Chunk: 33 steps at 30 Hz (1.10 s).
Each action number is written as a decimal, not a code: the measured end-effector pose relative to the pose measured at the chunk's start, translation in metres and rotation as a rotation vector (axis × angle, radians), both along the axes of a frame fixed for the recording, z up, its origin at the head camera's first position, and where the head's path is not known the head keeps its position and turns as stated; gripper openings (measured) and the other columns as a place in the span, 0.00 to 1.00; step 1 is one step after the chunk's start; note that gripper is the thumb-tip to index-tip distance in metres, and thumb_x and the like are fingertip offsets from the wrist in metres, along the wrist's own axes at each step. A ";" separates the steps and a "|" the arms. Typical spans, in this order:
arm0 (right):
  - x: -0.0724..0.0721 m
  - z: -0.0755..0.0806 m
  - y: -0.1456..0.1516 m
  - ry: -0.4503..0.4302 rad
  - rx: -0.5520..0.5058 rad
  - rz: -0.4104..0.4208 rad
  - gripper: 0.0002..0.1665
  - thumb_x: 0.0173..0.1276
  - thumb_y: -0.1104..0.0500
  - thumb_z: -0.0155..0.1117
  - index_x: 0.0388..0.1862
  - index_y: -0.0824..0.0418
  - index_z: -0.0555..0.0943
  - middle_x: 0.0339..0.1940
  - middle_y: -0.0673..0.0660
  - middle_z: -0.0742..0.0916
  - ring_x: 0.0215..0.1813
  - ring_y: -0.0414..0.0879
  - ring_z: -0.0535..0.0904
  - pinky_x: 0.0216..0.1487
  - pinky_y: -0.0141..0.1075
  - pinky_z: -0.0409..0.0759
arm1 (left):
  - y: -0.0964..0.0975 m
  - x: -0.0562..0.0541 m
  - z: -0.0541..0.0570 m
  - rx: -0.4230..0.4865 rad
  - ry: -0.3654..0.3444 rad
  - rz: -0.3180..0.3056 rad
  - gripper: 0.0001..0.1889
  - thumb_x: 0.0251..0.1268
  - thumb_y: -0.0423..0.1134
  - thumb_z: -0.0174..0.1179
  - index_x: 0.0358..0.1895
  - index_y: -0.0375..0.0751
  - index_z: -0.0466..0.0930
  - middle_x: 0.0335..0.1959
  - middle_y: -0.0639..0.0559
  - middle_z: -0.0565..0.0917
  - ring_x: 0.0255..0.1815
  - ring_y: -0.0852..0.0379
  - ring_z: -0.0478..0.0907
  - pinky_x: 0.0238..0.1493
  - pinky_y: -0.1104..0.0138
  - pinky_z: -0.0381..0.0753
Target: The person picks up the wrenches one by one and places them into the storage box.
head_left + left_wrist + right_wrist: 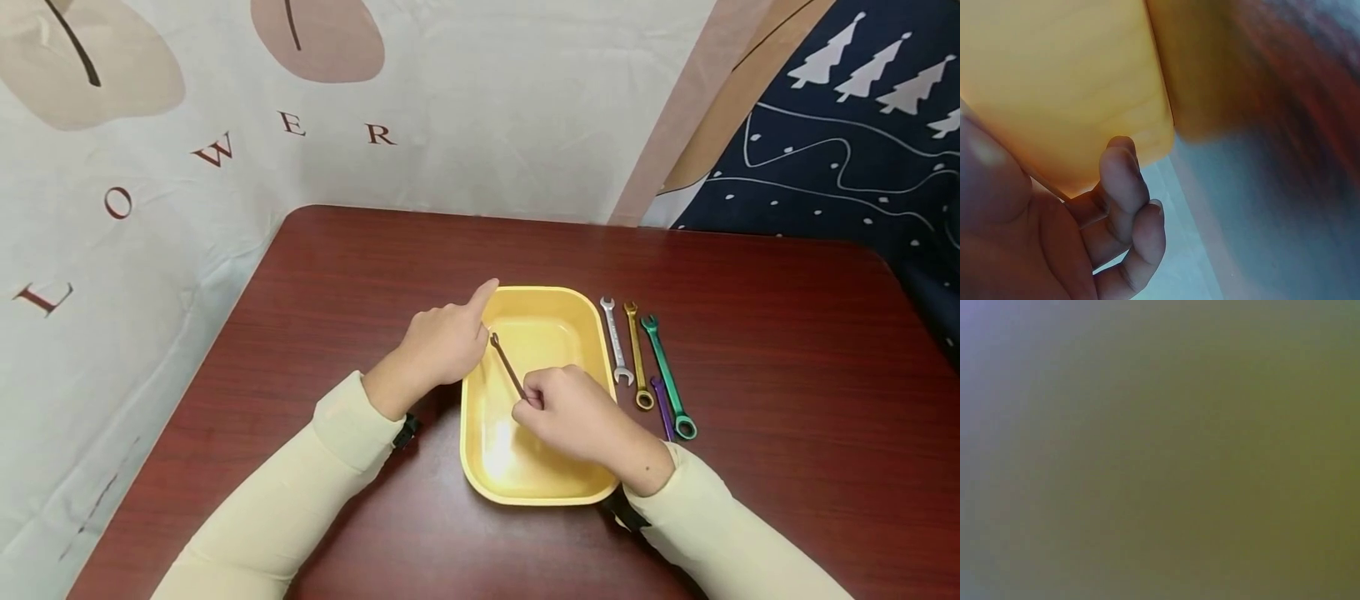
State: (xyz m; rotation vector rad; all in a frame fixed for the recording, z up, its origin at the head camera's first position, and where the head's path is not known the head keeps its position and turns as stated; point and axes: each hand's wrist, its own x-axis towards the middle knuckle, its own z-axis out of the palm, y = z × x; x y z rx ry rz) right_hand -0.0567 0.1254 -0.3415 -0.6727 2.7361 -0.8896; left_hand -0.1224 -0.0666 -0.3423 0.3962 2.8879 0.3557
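Observation:
A yellow rectangular tray [540, 492] stands on the table. My left hand [446, 342] holds its left side near the far corner, the index finger stretched along the rim. In the left wrist view, the other fingers [1147, 237] curl beside the yellow wall of the tray. Over the inside of the tray, my right hand [573, 412] grips a thin dark wrench [507, 364]. One end of this wrench points up and left toward the left hand; its other end is hidden in the fist. The right wrist view is only a yellowish-grey blur.
Right of the tray lie a silver wrench [616, 337], a gold wrench [637, 358], a green wrench [667, 371] and a small purple wrench [663, 407], partly hidden by the right forearm. The dark red table [360, 267] ends at a printed cloth [480, 167] behind.

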 end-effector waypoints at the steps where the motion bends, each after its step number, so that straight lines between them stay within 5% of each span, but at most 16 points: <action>1: 0.000 0.000 0.000 -0.005 0.004 0.002 0.21 0.58 0.59 0.59 0.11 0.51 0.62 0.10 0.42 0.63 0.17 0.35 0.58 0.21 0.29 0.57 | 0.000 0.000 0.000 0.004 0.000 0.000 0.33 0.76 0.43 0.40 0.81 0.56 0.44 0.15 0.49 0.74 0.16 0.50 0.70 0.21 0.60 0.68; 11: 0.003 -0.006 0.000 -0.019 0.039 0.016 0.20 0.58 0.59 0.59 0.11 0.50 0.62 0.10 0.42 0.63 0.16 0.35 0.58 0.21 0.29 0.56 | 0.000 0.000 0.000 0.017 -0.018 -0.013 0.33 0.77 0.43 0.39 0.82 0.57 0.41 0.11 0.53 0.68 0.12 0.56 0.58 0.17 0.65 0.58; 33: 0.007 -0.013 -0.001 -0.057 0.263 0.173 0.22 0.66 0.51 0.62 0.14 0.50 0.66 0.13 0.43 0.67 0.19 0.38 0.64 0.20 0.33 0.60 | -0.001 -0.001 0.001 0.044 -0.068 -0.013 0.34 0.76 0.42 0.36 0.82 0.57 0.39 0.11 0.55 0.66 0.12 0.58 0.55 0.17 0.66 0.54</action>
